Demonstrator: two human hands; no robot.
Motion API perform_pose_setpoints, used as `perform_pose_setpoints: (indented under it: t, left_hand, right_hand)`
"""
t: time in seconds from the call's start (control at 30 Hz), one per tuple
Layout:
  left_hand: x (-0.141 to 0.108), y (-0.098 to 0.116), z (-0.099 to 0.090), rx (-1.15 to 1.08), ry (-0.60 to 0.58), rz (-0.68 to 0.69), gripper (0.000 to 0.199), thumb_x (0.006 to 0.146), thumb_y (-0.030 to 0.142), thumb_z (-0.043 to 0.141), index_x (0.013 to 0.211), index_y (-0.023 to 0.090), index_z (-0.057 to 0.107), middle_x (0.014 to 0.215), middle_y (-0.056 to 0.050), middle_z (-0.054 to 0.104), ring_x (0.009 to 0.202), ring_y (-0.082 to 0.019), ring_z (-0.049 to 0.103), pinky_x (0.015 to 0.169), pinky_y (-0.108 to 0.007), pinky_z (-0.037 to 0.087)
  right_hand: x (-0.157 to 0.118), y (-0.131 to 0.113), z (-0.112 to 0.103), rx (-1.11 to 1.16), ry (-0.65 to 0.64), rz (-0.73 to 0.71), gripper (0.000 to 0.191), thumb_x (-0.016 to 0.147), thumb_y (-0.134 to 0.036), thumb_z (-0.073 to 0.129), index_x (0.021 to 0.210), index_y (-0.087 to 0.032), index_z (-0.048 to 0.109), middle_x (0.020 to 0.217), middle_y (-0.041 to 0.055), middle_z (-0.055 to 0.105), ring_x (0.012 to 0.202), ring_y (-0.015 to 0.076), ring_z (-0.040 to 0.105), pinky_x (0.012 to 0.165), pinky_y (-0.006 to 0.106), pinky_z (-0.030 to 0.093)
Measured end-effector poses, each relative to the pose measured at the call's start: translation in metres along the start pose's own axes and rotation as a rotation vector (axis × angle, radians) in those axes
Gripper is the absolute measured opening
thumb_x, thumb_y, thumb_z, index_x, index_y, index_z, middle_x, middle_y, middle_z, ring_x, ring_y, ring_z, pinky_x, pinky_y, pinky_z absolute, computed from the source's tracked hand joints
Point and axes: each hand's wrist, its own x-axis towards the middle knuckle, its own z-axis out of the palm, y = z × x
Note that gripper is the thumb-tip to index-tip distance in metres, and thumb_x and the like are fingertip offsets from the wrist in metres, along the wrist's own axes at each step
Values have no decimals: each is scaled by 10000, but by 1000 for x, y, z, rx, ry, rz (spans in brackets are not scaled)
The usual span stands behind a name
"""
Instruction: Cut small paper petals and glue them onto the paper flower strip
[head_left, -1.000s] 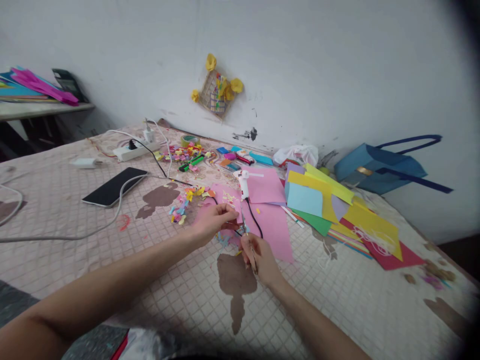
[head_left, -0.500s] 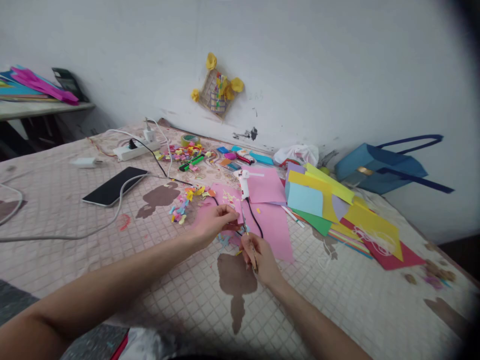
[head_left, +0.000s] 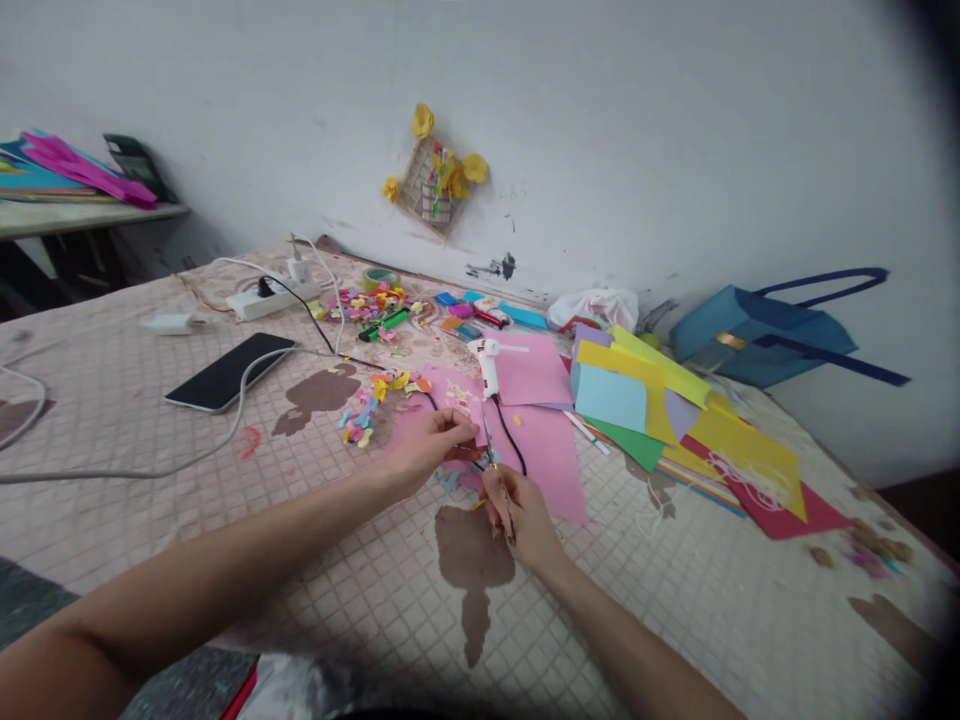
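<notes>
My left hand (head_left: 439, 443) is closed in a pinch over the pink sheets, on something red that is small and mostly hidden. Just to its right and nearer to me, my right hand (head_left: 517, 510) is closed around a pair of scissors (head_left: 491, 452), whose blades point up toward my left fingertips. A white glue gun (head_left: 488, 368) lies beyond both hands on pink paper (head_left: 559, 455), its black cord curving down beside my right hand. Small light blue paper pieces (head_left: 448, 479) lie beneath my hands.
Left are a tablet (head_left: 229, 374), a power strip (head_left: 270, 297) and cables. Small coloured paper cutouts (head_left: 360, 420) lie left of my hands. Coloured sheets (head_left: 611, 400) and a blue bag (head_left: 757, 335) are on the right. A green cutter (head_left: 384, 324) lies behind.
</notes>
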Motion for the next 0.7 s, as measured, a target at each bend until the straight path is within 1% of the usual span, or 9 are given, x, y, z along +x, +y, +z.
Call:
perform_pose_setpoints:
  t: [0.2,0.37,0.53,0.7]
  left_hand:
    - [-1,1,0,-5,5,-8,242,658,260,703,673,128,501,638,3,583,559,-102,590,599,-258,492]
    - [-1,2,1,-25,7,-27,222,670,248,690,662,132,501,623,10,571,562,-96,583,605,-252,494]
    - [0,1,0,-23,5,-33,230,659,256,695,656,131,502,625,12,570,552,-91,577,600,-250,493]
    - [-1,-1,-1,-15,-9,-15,207,680,255,681,663,131,516,630,10,575,560,-94,577,621,-261,493]
  right_hand:
    - [1,1,1,6,2,-4,475,775,-640,432,625,-189,429,418,-72,358,348,68,346,348,192,278]
    - [0,-1,1,20,-15,-42,461,780,-625,440,628,-189,429,424,-70,355,364,72,344,362,197,282]
    - [0,-2,0,6,-19,0,485,770,-653,422,639,-186,443,415,-73,354,349,73,344,354,200,283]
    - [1,2,0,8,1,4,481,773,-646,427,632,-187,439,421,-71,366,347,71,345,348,197,281]
